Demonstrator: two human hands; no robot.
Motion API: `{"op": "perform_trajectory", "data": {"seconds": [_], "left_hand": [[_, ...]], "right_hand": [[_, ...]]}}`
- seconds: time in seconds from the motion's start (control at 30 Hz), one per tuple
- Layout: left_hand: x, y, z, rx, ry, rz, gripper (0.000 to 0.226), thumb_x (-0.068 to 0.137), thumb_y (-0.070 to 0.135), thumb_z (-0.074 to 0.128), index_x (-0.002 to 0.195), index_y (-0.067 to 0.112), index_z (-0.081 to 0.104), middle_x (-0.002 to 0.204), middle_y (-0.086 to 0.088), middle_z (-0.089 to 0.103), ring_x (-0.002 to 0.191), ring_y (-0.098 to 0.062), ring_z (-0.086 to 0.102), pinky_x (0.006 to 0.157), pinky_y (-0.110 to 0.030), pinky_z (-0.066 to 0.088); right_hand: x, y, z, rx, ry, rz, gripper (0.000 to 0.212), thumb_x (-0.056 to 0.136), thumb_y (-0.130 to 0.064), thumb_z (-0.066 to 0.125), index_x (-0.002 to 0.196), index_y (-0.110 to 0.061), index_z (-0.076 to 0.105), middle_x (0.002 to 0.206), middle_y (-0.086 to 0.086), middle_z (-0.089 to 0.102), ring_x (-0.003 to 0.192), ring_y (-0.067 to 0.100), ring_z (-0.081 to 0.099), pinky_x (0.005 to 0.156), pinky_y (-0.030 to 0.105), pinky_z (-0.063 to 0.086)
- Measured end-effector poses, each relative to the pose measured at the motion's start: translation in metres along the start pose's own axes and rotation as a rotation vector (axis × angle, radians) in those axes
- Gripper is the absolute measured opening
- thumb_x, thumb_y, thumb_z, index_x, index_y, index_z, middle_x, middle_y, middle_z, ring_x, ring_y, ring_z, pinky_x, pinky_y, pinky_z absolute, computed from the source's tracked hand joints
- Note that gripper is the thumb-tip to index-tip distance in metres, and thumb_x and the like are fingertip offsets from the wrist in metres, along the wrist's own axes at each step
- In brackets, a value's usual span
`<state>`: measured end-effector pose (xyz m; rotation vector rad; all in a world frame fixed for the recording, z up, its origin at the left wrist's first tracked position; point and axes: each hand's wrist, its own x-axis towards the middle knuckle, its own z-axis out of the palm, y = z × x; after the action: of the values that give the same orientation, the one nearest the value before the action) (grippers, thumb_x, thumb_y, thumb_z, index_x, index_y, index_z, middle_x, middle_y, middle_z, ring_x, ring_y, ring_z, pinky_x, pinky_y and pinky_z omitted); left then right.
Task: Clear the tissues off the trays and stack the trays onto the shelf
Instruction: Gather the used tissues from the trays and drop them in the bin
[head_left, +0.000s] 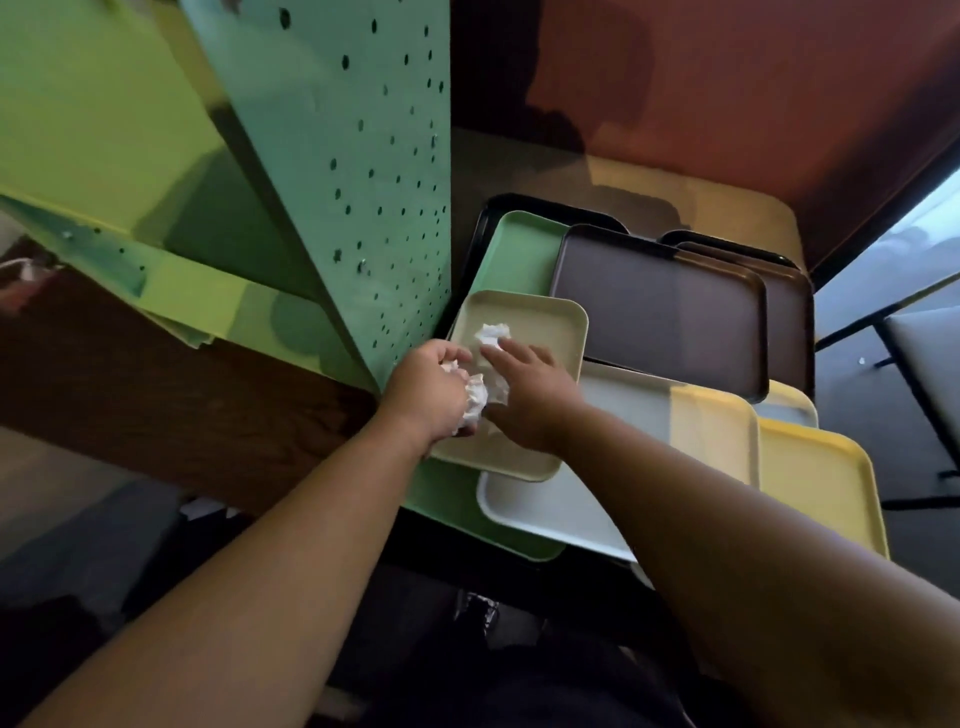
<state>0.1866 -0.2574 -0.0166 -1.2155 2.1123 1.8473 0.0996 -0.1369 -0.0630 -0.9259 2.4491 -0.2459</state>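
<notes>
A small beige tray (540, 322) lies on top of a pile of trays. My left hand (428, 387) is closed around crumpled white tissues (475, 400) at the tray's left edge. My right hand (524, 387) rests over the tray with fingers spread, its fingertips touching a loose crumpled tissue (491, 332) near the tray's middle. Under the beige tray lie a green tray (514, 249), a white tray (550, 512), a yellow tray (821, 478) and brown trays (660, 312).
A green perforated shelf panel (353, 171) stands just left of the trays, with light green shelf boards (98, 119) beyond it. A dark wooden surface (156, 395) runs at the left. A red wall (753, 78) is behind. A chair frame (914, 353) stands at the right.
</notes>
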Motion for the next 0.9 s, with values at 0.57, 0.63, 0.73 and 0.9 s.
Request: {"op": "perform_trajectory", "data": {"seconds": [0.57,0.63,0.73,0.9], "left_hand": [[-0.024,0.068,0.081,-0.364,-0.406,-0.054,0.022,0.103,0.012,0.046,0.115,0.003,0.062,0.091,-0.018,0.069,0.065,-0.021,0.066,0.049,-0.027,0.053],[-0.035,0.079,0.112,-0.390,-0.509,-0.080,0.024,0.104,0.013,0.042,0.109,0.003,0.064,0.069,-0.010,0.067,0.050,-0.014,0.061,0.042,-0.021,0.047],[-0.060,0.089,0.162,-0.437,-0.685,-0.216,0.039,0.103,0.032,0.045,0.120,0.004,0.065,0.095,-0.015,0.072,0.084,-0.022,0.070,0.070,-0.032,0.059],[-0.119,0.095,0.240,-0.356,-0.944,-0.238,0.067,0.101,0.059,0.034,0.122,0.002,0.063,0.101,-0.016,0.076,0.099,-0.024,0.071,0.091,-0.035,0.055]], "right_hand": [[-0.094,0.000,-0.066,1.231,0.735,0.086,0.019,0.105,-0.018,0.051,0.098,-0.019,0.068,0.090,0.004,0.071,0.085,0.016,0.068,0.074,0.032,0.058],[-0.110,0.018,-0.066,1.193,0.837,0.159,0.023,0.105,-0.013,0.046,0.107,-0.025,0.065,0.102,0.004,0.071,0.099,0.018,0.069,0.086,0.035,0.060],[-0.137,0.048,-0.061,0.901,1.109,0.282,0.030,0.100,-0.029,0.041,0.115,-0.028,0.067,0.108,-0.002,0.065,0.108,0.020,0.063,0.094,0.045,0.055],[-0.201,0.114,-0.041,0.788,1.181,0.392,0.051,0.106,-0.052,0.032,0.140,-0.025,0.060,0.120,-0.002,0.061,0.115,0.018,0.061,0.095,0.048,0.053]]}}
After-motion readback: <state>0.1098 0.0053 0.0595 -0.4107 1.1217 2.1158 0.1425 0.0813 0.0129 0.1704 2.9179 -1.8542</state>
